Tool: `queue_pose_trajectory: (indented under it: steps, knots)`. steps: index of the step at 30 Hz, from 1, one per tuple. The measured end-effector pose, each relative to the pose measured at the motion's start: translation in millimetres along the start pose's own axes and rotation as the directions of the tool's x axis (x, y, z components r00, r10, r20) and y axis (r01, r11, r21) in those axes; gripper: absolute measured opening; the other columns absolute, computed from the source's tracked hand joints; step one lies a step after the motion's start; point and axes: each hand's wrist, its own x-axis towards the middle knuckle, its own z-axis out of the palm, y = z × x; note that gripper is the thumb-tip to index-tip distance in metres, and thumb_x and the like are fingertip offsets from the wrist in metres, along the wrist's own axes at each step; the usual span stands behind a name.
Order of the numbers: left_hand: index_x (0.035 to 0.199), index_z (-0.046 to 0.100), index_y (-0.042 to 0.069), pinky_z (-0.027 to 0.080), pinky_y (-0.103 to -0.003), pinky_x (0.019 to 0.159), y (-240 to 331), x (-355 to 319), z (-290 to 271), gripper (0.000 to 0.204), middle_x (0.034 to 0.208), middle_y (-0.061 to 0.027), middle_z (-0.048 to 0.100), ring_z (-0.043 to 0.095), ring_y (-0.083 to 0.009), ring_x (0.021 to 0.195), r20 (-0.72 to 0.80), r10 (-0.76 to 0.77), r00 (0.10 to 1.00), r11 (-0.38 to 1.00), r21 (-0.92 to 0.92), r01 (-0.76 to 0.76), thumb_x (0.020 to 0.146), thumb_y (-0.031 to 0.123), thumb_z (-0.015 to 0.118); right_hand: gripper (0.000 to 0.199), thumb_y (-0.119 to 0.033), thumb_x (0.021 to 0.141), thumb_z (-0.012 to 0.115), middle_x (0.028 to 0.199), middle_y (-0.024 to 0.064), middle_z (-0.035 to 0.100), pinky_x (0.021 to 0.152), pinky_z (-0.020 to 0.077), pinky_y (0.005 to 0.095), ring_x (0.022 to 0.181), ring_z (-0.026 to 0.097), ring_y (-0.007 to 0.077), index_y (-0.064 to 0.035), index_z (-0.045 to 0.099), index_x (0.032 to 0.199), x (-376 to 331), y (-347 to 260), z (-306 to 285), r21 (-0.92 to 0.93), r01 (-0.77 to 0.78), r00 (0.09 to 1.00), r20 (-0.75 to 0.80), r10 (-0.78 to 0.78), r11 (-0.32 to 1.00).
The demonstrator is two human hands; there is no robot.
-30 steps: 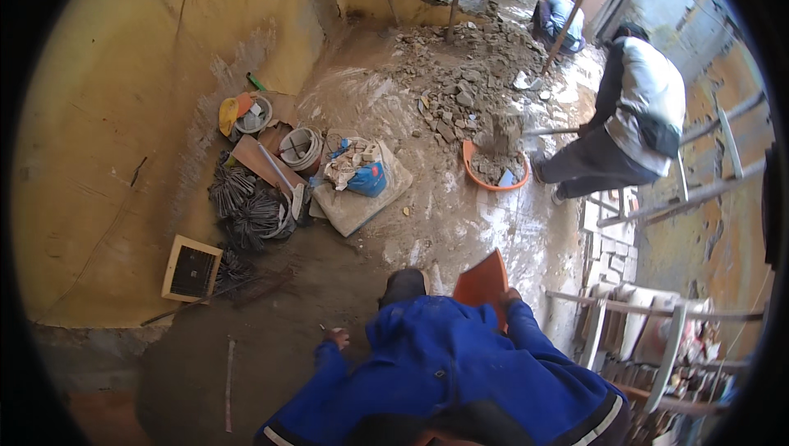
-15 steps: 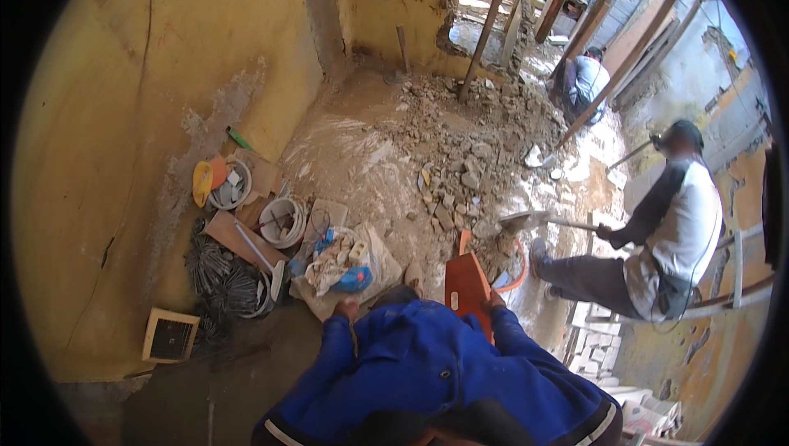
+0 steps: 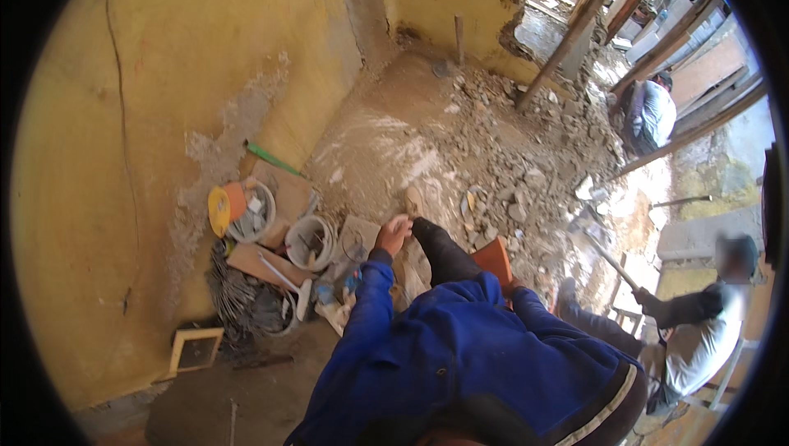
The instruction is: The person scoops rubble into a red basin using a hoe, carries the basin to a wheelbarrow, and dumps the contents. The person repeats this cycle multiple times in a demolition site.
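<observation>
Your left fingers (image 3: 400, 225) curl half open, seemingly empty, raised now beside your forward knee (image 3: 444, 250); your right hand (image 3: 514, 283), mostly hidden, shows no readable grip at the orange container (image 3: 493, 260), nearer the rubble (image 3: 519, 193) than before: the carry seems underway.

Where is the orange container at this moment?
In the head view, the orange container is right of centre, just right of the wearer's dark-trousered leg, its lower right edge at the right hand, with rubble beyond.
</observation>
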Motion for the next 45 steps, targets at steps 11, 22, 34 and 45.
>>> queue_pose_trajectory:
  steps: [11,22,34,45]
  knots:
    - [0.103,0.057,0.006,0.045,-0.041,0.077,-86.0,105.3,-305.8,0.037,0.099,-0.0154,0.059,0.059,-0.0293,0.079,-0.133,-0.337,0.932,0.867,0.341,0.363,0.079,0.035,0.054,0.038,-0.018,0.073,0.054,0.101,0.0207,0.059,0.08,0.0467,0.04,0.097,0.057,0.0333,-0.0035,0.052,0.109,117.0,-382.5,-186.6,-0.083,0.142,0.98,-0.128,-0.152,0.986]
    - [0.106,0.055,0.006,0.044,-0.041,0.079,9.6,380.2,-345.2,0.044,0.099,-0.0189,0.058,0.055,-0.033,0.094,0.2,-0.368,0.908,0.496,0.868,0.01,0.078,0.04,0.049,0.063,-0.031,0.08,0.05,0.123,0.0221,0.046,0.092,0.0374,0.0403,0.112,0.045,0.0365,-0.0091,0.026,0.135,171.8,-533.9,-283.9,0.334,0.205,0.875,-0.483,-0.02,0.92]
    - [0.099,0.054,-0.001,0.047,-0.032,0.066,315.1,796.3,-611.2,0.032,0.093,-0.0141,0.061,0.061,-0.0231,0.083,0.062,0.004,0.998,0.999,0.049,-0.007,0.084,0.027,0.051,0.045,-0.021,0.082,0.046,0.102,0.0263,0.055,0.083,0.0415,0.0425,0.099,0.051,0.0421,-0.0017,0.037,0.122,165.8,-671.5,-147.7,0.861,0.381,0.609,-0.509,0.608,0.338]
    - [0.117,0.044,0.0,0.045,-0.029,0.074,418.0,800.9,-395.1,0.035,0.11,-0.0146,0.057,0.059,-0.0237,0.092,0.227,0.195,0.954,0.954,0.182,-0.238,0.089,0.021,0.044,0.048,-0.028,0.087,0.045,0.119,0.0237,0.048,0.091,0.037,0.0411,0.109,0.048,0.0374,-0.0025,0.034,0.126,110.7,-624.4,-113.4,0.966,-0.181,0.43,-0.092,0.898,0.185]
